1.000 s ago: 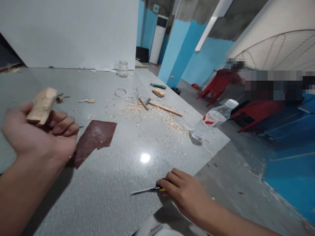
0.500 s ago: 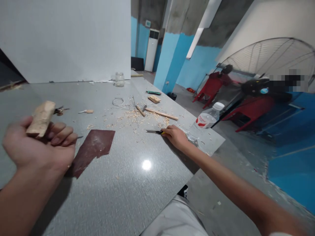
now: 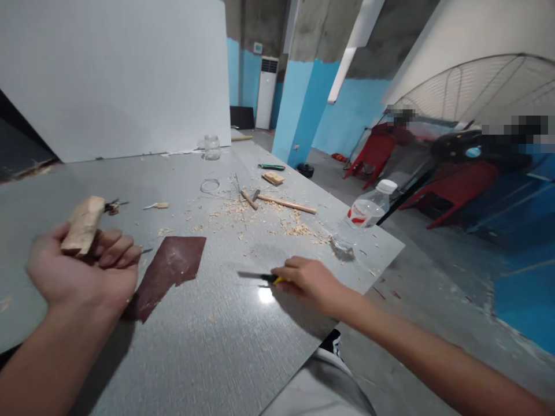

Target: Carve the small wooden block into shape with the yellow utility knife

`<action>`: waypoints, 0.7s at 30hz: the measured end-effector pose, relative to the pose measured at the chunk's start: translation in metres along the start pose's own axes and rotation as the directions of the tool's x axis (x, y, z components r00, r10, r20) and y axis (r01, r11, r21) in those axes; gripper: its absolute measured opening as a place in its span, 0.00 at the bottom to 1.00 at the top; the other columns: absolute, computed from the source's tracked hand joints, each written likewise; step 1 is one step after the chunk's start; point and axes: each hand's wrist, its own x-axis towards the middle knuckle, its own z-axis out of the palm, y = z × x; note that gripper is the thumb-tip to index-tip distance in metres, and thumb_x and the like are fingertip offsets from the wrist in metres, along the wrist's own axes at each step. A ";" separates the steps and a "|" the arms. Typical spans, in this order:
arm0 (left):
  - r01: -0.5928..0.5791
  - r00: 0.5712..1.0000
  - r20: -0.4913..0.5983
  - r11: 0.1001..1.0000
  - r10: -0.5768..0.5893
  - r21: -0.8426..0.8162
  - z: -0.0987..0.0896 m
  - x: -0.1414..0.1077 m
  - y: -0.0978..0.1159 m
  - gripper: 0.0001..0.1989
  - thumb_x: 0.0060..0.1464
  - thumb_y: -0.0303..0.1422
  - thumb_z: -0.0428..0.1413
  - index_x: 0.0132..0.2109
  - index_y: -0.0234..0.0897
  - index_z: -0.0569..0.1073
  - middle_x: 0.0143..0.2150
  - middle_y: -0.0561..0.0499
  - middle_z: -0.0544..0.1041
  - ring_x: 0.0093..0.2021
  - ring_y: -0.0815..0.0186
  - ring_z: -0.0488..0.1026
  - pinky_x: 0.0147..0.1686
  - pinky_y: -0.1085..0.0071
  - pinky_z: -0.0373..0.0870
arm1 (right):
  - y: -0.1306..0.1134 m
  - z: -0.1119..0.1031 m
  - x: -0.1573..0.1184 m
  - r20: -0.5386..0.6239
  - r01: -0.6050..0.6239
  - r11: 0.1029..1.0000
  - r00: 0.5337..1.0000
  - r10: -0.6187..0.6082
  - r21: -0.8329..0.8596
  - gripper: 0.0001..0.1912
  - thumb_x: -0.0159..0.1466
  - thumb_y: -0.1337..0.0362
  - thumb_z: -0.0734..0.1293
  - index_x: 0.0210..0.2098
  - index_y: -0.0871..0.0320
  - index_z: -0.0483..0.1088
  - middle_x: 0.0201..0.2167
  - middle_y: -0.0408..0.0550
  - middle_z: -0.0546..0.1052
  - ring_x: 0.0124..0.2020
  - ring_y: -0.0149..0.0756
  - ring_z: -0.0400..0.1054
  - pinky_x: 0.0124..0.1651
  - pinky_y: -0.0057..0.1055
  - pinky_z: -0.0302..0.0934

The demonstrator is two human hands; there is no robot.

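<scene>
A pale, roughly carved block of wood (image 3: 84, 224) rests in my left hand (image 3: 93, 271), palm up with the fingers curled around it. My right hand (image 3: 310, 283) is closed on a utility knife (image 3: 269, 278) with a black and yellow handle; its long blade points left, just above the table, and most of the handle is hidden by my fingers. Between my hands lies a torn sheet of brown sandpaper (image 3: 176, 263), nearer to the left one.
Wood shavings (image 3: 234, 206) surround a hammer (image 3: 286, 203) beyond my hands. A clear plastic bottle (image 3: 362, 214) stands near the table's right edge. Farther back are a wire coil (image 3: 210, 185), a small wood block (image 3: 273, 178), a green cutter (image 3: 271, 167) and a glass jar (image 3: 212, 148).
My right hand has brought the knife closer to me, away from the shavings. My left hand still holds the wood and appears slightly lower and further right in view.
</scene>
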 end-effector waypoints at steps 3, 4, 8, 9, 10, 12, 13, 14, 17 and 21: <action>-0.018 1.000 0.022 0.999 0.017 0.028 0.001 -0.002 0.000 0.11 0.50 0.33 0.48 0.25 0.39 0.52 0.19 0.60 0.50 0.17 0.74 0.42 0.17 0.71 0.42 | -0.028 0.013 0.019 0.055 0.010 1.000 0.998 -0.010 -0.003 0.11 0.72 0.61 0.65 0.50 0.53 0.78 0.37 0.48 0.80 0.36 0.37 0.72 0.33 0.32 0.53; -0.023 0.999 0.023 0.999 0.022 0.030 0.002 -0.003 0.000 0.11 0.51 0.33 0.48 0.26 0.39 0.52 0.20 0.60 0.49 0.17 0.74 0.42 0.17 0.71 0.42 | -0.029 0.016 0.028 0.057 -0.027 1.000 0.998 0.027 -0.009 0.11 0.72 0.60 0.65 0.48 0.53 0.78 0.37 0.47 0.80 0.35 0.37 0.72 0.33 0.32 0.53; 0.000 1.000 -0.001 1.000 0.000 0.013 0.010 -0.010 0.002 0.12 0.55 0.34 0.47 0.26 0.39 0.52 0.20 0.60 0.50 0.17 0.74 0.42 0.18 0.71 0.40 | 0.010 0.011 0.064 -0.029 -0.300 0.952 0.954 0.299 -0.059 0.11 0.70 0.61 0.65 0.44 0.53 0.80 0.40 0.49 0.82 0.40 0.40 0.74 0.37 0.31 0.56; 0.005 1.000 -0.007 1.000 -0.005 0.009 0.012 -0.012 0.003 0.13 0.55 0.34 0.47 0.26 0.39 0.52 0.20 0.60 0.50 0.17 0.74 0.42 0.18 0.71 0.40 | 0.027 0.007 0.071 -0.062 -0.357 0.931 0.934 0.353 -0.072 0.13 0.70 0.63 0.63 0.46 0.56 0.79 0.43 0.53 0.82 0.42 0.42 0.75 0.38 0.32 0.57; 0.006 1.000 -0.012 1.000 -0.006 0.006 0.013 -0.013 0.003 0.13 0.56 0.34 0.47 0.26 0.39 0.52 0.20 0.60 0.50 0.17 0.74 0.42 0.18 0.71 0.40 | 0.043 0.003 0.076 -0.090 -0.414 0.906 0.909 0.407 -0.085 0.15 0.71 0.63 0.62 0.48 0.59 0.79 0.44 0.57 0.82 0.43 0.45 0.75 0.38 0.33 0.58; 0.000 1.000 -0.009 1.000 0.000 -0.002 0.015 -0.014 0.004 0.12 0.58 0.34 0.46 0.27 0.39 0.54 0.19 0.60 0.51 0.18 0.73 0.42 0.18 0.71 0.41 | 0.069 -0.003 0.079 -0.118 -0.495 0.863 0.867 0.483 -0.101 0.16 0.71 0.62 0.62 0.49 0.61 0.80 0.45 0.61 0.82 0.43 0.49 0.76 0.38 0.34 0.58; -0.008 1.000 0.001 1.000 0.008 -0.006 0.015 -0.014 0.004 0.12 0.59 0.34 0.46 0.27 0.39 0.54 0.19 0.60 0.51 0.18 0.73 0.42 0.18 0.71 0.41 | 0.077 -0.005 0.077 -0.125 -0.510 0.854 0.859 0.497 -0.105 0.16 0.70 0.62 0.63 0.49 0.60 0.80 0.45 0.60 0.83 0.44 0.49 0.77 0.38 0.34 0.59; -0.017 1.000 0.015 1.000 0.017 -0.008 0.016 -0.014 0.004 0.12 0.59 0.34 0.46 0.28 0.40 0.55 0.19 0.60 0.51 0.17 0.73 0.43 0.18 0.71 0.41 | 0.081 -0.006 0.073 -0.134 -0.515 0.850 0.855 0.501 -0.108 0.16 0.70 0.62 0.63 0.50 0.59 0.80 0.46 0.59 0.83 0.45 0.50 0.77 0.39 0.34 0.59; -0.042 0.997 0.068 0.999 0.040 0.028 0.016 -0.013 -0.001 0.10 0.57 0.35 0.51 0.29 0.40 0.59 0.18 0.61 0.52 0.17 0.73 0.44 0.17 0.73 0.43 | 0.071 -0.004 0.058 -0.146 -0.473 0.874 0.878 0.457 -0.111 0.16 0.71 0.62 0.63 0.53 0.58 0.79 0.48 0.57 0.83 0.46 0.48 0.77 0.41 0.34 0.61; 0.016 0.995 0.090 0.946 -0.047 0.323 0.011 -0.016 -0.022 0.13 0.50 0.40 0.62 0.30 0.40 0.66 0.20 0.59 0.62 0.18 0.73 0.56 0.17 0.76 0.52 | 0.038 0.005 0.044 -0.126 -0.383 0.917 0.921 0.369 -0.110 0.15 0.71 0.59 0.65 0.55 0.52 0.77 0.46 0.50 0.83 0.46 0.44 0.77 0.42 0.30 0.62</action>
